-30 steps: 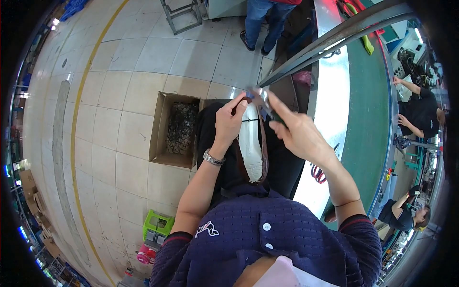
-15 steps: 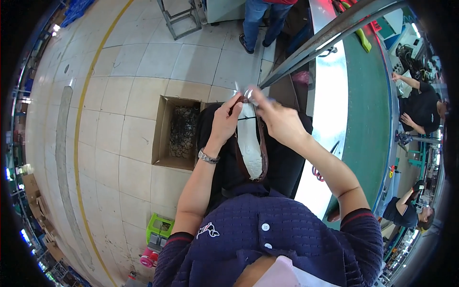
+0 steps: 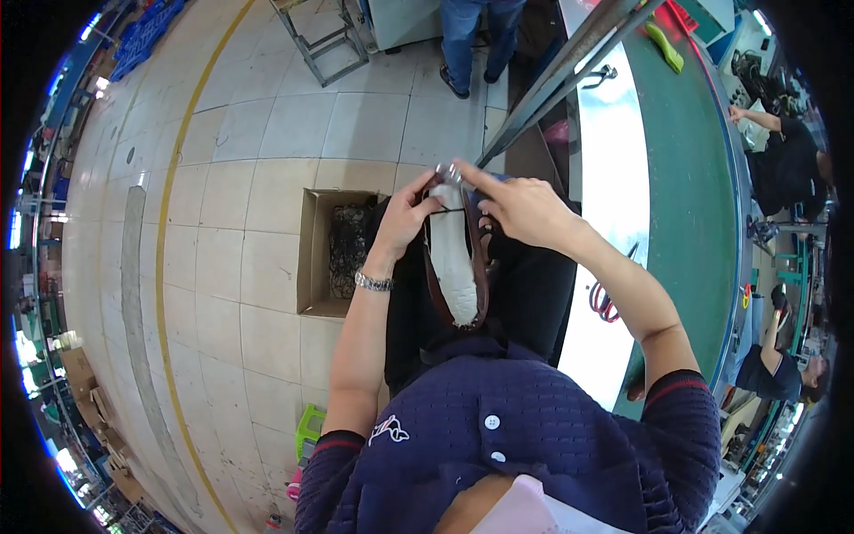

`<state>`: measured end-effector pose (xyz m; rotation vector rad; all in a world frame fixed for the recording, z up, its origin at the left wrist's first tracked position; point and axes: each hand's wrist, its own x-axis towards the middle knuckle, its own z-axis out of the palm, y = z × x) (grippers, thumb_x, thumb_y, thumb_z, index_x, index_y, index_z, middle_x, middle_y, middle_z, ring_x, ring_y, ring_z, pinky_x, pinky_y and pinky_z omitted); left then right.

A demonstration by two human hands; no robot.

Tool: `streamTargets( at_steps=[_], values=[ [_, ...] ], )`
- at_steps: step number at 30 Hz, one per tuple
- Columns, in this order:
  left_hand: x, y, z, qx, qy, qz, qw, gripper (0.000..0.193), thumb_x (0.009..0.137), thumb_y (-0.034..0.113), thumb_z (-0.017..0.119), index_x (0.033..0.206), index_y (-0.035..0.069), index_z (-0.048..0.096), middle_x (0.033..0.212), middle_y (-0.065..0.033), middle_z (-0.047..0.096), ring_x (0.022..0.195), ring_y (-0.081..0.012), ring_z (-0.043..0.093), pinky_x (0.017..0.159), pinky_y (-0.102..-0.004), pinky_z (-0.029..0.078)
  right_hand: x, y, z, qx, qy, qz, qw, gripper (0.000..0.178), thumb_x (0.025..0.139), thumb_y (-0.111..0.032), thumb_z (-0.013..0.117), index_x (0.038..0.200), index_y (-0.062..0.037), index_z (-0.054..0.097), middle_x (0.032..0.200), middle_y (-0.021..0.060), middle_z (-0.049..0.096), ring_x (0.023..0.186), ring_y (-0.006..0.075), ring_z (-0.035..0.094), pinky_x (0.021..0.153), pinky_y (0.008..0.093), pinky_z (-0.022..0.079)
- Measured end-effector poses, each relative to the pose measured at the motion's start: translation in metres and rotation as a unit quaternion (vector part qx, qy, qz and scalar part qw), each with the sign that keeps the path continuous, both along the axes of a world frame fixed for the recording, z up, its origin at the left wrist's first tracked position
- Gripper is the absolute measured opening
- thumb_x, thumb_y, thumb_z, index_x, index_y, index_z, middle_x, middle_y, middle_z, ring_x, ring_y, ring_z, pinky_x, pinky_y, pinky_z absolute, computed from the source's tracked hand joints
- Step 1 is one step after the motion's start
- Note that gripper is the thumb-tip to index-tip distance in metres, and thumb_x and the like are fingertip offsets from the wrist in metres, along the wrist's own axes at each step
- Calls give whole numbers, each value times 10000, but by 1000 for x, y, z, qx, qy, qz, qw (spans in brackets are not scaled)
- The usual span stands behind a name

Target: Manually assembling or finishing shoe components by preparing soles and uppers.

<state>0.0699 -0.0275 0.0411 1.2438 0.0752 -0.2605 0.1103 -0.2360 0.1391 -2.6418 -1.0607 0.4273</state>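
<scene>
Floor: pale square tiles (image 3: 213, 294) fill the left and centre of the frame, crossed by a yellow line (image 3: 162, 267) that bends down the left side.
Open box: a cardboard box (image 3: 313, 258) stands left of centre, with a dark, wiry tangle (image 3: 349, 254) inside.
Bench: a green surface (image 3: 689, 222) runs down the right of the frame, bordered on its left by a shiny metal strip (image 3: 614, 160).
On the bench: red-handled scissors (image 3: 603, 304) lie at right of centre, pincers (image 3: 600, 76) at the upper right, and a yellow-green object (image 3: 664, 47) farther up and to the right.
Shoe: a brown shoe (image 3: 452, 258), its white underside facing up, sits at the centre of the frame above dark trousers; a thin black band crosses it near its upper end.
Left hand: the left hand (image 3: 402, 224) pinches the shoe's upper end, thumb on the white underside and fingers along the side; a metal-banded watch (image 3: 374, 282) circles the wrist.
Right hand: the right hand (image 3: 529, 212) is at the shoe's upper right, index finger stretched toward a blurred, shiny metal piece (image 3: 449, 173), other fingers curled; cannot tell how firmly they grip it.
Bystander: blue jeans (image 3: 471, 40) show at the upper centre.
</scene>
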Motion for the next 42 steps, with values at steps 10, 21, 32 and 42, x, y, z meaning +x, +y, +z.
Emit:
streamTargets(
  at_steps=[10, 21, 32, 42],
  values=[
    [27, 0, -2, 99, -20, -17, 995, 303, 910, 214, 644, 1136, 13, 657, 1041, -25, 662, 956, -97, 581, 875, -243, 442, -22, -158, -109, 56, -28, -493, 868, 660, 887, -261, 598, 1456, -133, 288, 970, 295, 625, 864, 445, 622, 807, 491, 473],
    [31, -11, 12, 187, -24, -37, 981, 292, 898, 194, 665, 1116, 0, 658, 980, -10, 653, 895, -76, 570, 817, -220, 440, -149, -242, -147, 83, -191, -657, 725, 418, 821, -198, 683, 1163, 6, 557, 1113, 193, 581, 1013, 322, 565, 860, 400, 451],
    [-39, -27, -1, -26, 38, 115, 992, 588, 941, 227, 604, 1414, -18, 355, 1265, -92, 550, 1081, -136, 537, 941, -272, 431, -188, -215, -99, 476, 236, -650, 543, 307, 846, -185, 649, 1053, 20, 552, 725, 15, 559, 590, 84, 510, 518, 221, 387],
    [-101, -53, 4, 341, -40, 187, 920, 534, 997, 414, 389, 1309, -13, 472, 1166, -257, 581, 1073, -395, 570, 918, -420, 436, -166, -49, -7, 392, 639, -297, 591, 726, 881, -646, 499, 1219, -4, 499, 742, -47, 422, 653, 43, 430, 531, 181, 354]
  ],
)
